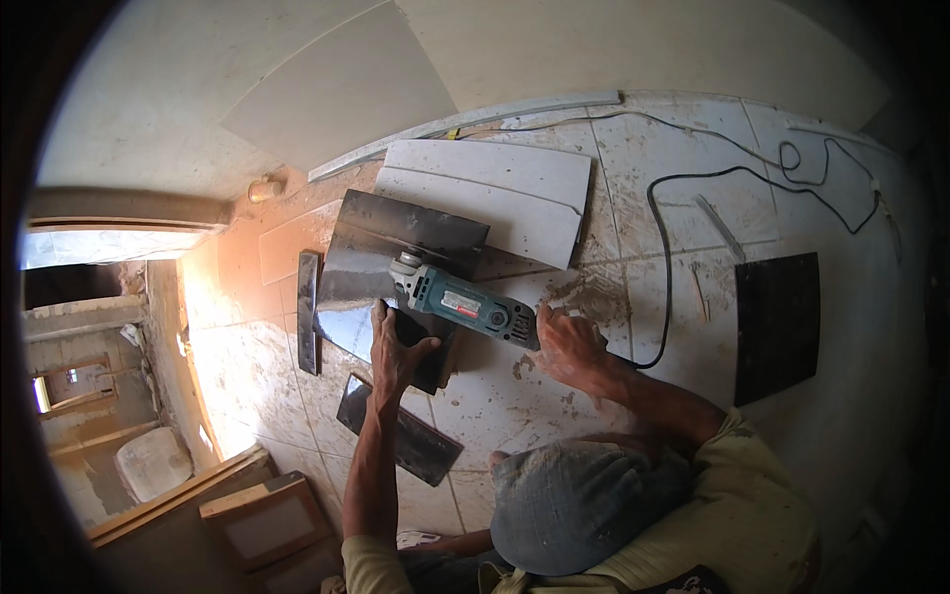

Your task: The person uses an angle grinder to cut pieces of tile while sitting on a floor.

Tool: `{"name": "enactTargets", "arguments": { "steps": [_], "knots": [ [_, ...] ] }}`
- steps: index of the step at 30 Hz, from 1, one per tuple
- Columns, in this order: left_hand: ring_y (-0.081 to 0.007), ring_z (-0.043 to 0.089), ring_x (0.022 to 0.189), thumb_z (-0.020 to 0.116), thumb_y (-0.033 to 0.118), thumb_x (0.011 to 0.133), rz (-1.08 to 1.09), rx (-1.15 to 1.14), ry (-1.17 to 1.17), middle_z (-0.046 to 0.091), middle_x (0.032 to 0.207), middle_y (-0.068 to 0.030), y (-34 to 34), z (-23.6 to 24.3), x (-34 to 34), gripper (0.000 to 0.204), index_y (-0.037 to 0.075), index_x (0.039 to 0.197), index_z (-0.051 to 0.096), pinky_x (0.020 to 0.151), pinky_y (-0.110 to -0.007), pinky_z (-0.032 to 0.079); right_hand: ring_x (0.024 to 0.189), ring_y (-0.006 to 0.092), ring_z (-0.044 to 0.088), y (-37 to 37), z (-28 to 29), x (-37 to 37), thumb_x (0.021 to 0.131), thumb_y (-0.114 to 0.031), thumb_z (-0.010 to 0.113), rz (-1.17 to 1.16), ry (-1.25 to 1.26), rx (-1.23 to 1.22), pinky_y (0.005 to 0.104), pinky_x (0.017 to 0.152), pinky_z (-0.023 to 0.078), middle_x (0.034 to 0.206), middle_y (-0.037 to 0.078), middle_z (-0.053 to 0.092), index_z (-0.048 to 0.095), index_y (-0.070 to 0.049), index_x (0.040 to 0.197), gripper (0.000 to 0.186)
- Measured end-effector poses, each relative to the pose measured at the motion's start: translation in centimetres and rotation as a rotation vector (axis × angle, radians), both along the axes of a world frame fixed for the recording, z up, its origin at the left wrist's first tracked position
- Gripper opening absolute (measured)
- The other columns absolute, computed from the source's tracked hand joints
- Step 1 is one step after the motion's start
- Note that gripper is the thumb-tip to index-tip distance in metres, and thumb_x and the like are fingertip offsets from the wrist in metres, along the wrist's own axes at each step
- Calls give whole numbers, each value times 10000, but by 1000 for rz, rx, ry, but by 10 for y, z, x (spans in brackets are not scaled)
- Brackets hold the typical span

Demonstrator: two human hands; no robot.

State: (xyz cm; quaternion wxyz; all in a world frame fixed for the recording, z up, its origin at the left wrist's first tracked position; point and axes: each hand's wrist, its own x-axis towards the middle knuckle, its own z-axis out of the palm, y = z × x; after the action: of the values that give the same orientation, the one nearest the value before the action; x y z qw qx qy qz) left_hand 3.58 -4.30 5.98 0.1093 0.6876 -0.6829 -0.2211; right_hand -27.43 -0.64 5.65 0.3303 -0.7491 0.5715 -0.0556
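Your head view looks steeply down through a wide fisheye, so straight edges bow toward its rim. It sits near enough to put your left hand and right hand close to mid-frame, yet takes in the floor around them, the wall beyond and a cap on their near side.

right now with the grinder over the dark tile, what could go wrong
The bare left hand is close to the grinder's head, so a slip might injure it. Only the right hand grips the grinder, so it could kick loose. The black cord curves across the floor and might snag.
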Motion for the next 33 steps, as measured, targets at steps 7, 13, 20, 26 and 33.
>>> {"name": "enactTargets", "arguments": {
  "steps": [7, 13, 20, 26, 33],
  "knots": [
    [-409, 388, 1374, 881, 288, 633, -5, -6, -27, 313, 1509, -313, 0, -2, 2, 891, -119, 1313, 472, 1112, -414, 371, 730, 363, 691, 3, 7, -3, 733, -237, 751, -6, -10, 11, 462, 643, 571, 867, 225, 627, 480, 61, 1018, 494],
    [-401, 380, 1382, 883, 309, 638, 1, 5, -13, 301, 1518, -311, 1, 1, -1, 933, -153, 1320, 445, 1119, -407, 363, 730, 356, 693, 6, 8, -6, 734, -202, 742, -20, -20, 0, 456, 630, 571, 866, 233, 628, 488, 63, 998, 452],
    [-397, 457, 1297, 877, 298, 631, -33, -60, -32, 380, 1460, -280, 1, -7, 5, 839, -138, 1240, 497, 1068, -410, 407, 740, 351, 699, 8, 12, -10, 737, -164, 739, -24, -43, -4, 432, 637, 584, 876, 240, 628, 496, 69, 1004, 430],
    [-379, 510, 1202, 876, 276, 623, -42, -66, -4, 448, 1374, -248, 0, -10, 7, 745, -118, 1150, 528, 1014, -416, 438, 722, 336, 691, 11, 7, -12, 731, -254, 768, -5, 3, -17, 421, 628, 577, 868, 214, 628, 486, 79, 1023, 525],
    [-379, 481, 1263, 881, 283, 624, -38, -112, -36, 417, 1427, -261, 3, -8, 3, 822, -131, 1225, 505, 1054, -399, 418, 701, 331, 688, 15, 6, -15, 720, -233, 766, -25, -14, -40, 419, 604, 573, 870, 207, 624, 491, 65, 1015, 502]
  ]
}}
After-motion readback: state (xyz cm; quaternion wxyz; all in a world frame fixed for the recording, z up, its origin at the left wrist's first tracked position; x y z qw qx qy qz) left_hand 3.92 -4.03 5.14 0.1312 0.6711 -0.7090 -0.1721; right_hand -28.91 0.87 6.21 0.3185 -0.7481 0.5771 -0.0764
